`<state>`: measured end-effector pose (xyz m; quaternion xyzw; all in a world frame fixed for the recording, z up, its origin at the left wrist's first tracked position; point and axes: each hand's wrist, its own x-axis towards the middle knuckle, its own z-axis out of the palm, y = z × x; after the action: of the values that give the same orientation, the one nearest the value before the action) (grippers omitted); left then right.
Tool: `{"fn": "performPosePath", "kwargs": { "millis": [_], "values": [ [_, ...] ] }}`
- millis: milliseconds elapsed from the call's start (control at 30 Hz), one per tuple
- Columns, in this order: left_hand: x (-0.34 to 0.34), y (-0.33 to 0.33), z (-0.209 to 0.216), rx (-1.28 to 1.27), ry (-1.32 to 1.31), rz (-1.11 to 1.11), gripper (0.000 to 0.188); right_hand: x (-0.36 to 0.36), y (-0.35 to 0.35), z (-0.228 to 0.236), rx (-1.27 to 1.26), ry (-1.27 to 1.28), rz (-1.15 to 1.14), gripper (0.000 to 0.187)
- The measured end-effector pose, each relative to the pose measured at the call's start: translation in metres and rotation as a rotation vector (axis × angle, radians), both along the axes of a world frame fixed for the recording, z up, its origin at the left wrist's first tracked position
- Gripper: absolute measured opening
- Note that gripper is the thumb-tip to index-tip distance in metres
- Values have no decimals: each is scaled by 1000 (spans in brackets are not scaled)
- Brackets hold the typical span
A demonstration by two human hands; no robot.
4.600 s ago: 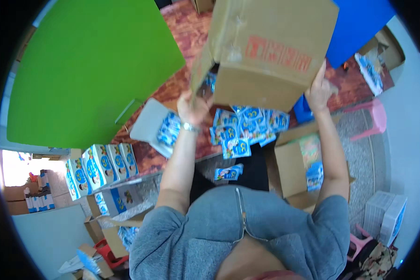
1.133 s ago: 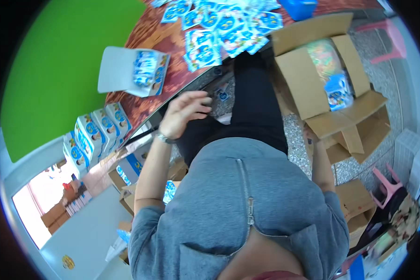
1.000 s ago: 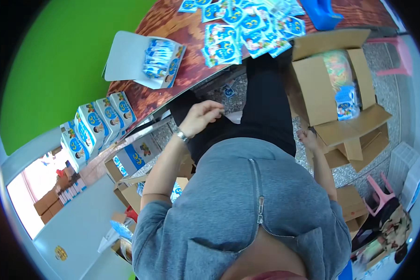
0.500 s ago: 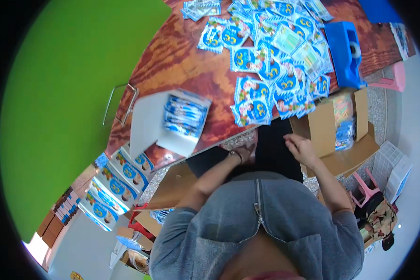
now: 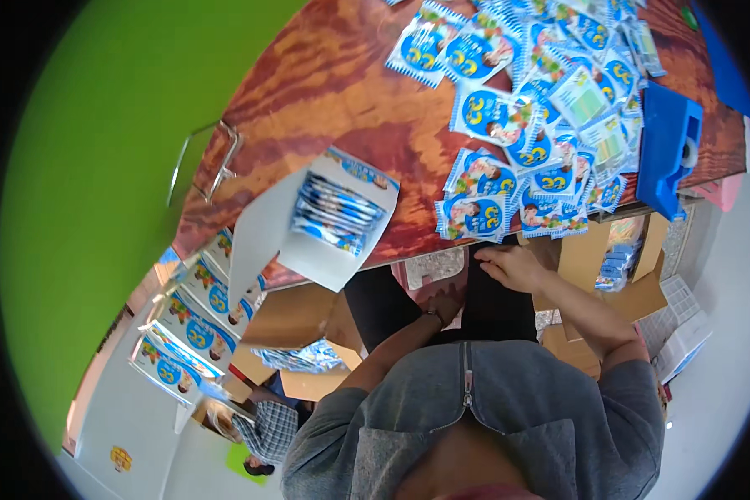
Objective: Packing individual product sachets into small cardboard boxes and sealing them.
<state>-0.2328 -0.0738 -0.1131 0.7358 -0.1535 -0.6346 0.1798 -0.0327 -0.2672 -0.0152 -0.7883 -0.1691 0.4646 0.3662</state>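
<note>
My left hand point(image 5: 447, 306) is low between my thighs, in shadow, holding nothing that I can see; its fingers look loosely stretched. At the table's front edge, over my right thigh, is my right hand point(image 5: 512, 267), with nothing visible in it and thumb and fingers slightly apart. Above it on the table lies a spread pile of blue-and-white packets point(image 5: 475, 217). Left of the pile, an open white box point(image 5: 312, 264) holds a row of upright packets point(image 5: 335, 212), its flap folded out to the left.
The blue tape dispenser point(image 5: 662, 150) stands right of the pile on the reddish wood-patterned table point(image 5: 333, 100). Open cardboard boxes are below the table on the left point(image 5: 292, 321) and right point(image 5: 579, 262). Stacked printed cartons point(image 5: 196, 329) stand at left. A person in a checked shirt point(image 5: 271, 429) is behind.
The view has shifted, so the table and packets appear farther right. My right hand has moved left and closer to the table edge. A person in a checked shirt has come into view.
</note>
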Motion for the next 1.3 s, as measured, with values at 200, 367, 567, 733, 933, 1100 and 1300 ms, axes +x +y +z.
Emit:
{"fn": "performPosePath", "kwargs": {
  "millis": [200, 367, 567, 733, 933, 1100, 1300],
  "values": [
    [-47, 2, -26, -53, -137, 80, 62, 2, 23, -62, 121, -44, 168, 32],
    [-47, -1, -20, -84, -310, 138, 65, -4, 68, -54, 123, -307, 398, 22],
    [-45, 11, 16, 62, -597, 243, 54, -55, 124, -63, 113, -552, 705, 25],
    [-51, 73, 58, -56, -981, 708, 53, -83, 130, -77, -60, -612, 820, 33],
    [-75, 144, 98, -123, -1201, 1362, 48, -67, 165, -121, -285, -475, 1037, 41],
    [-75, 165, 92, -67, -1208, 1639, 43, -29, 201, -208, -317, -317, 1094, 46],
    [-58, 140, 66, 190, -1143, 1388, 28, -46, 219, -295, -428, -125, 793, 58]
  ]
}}
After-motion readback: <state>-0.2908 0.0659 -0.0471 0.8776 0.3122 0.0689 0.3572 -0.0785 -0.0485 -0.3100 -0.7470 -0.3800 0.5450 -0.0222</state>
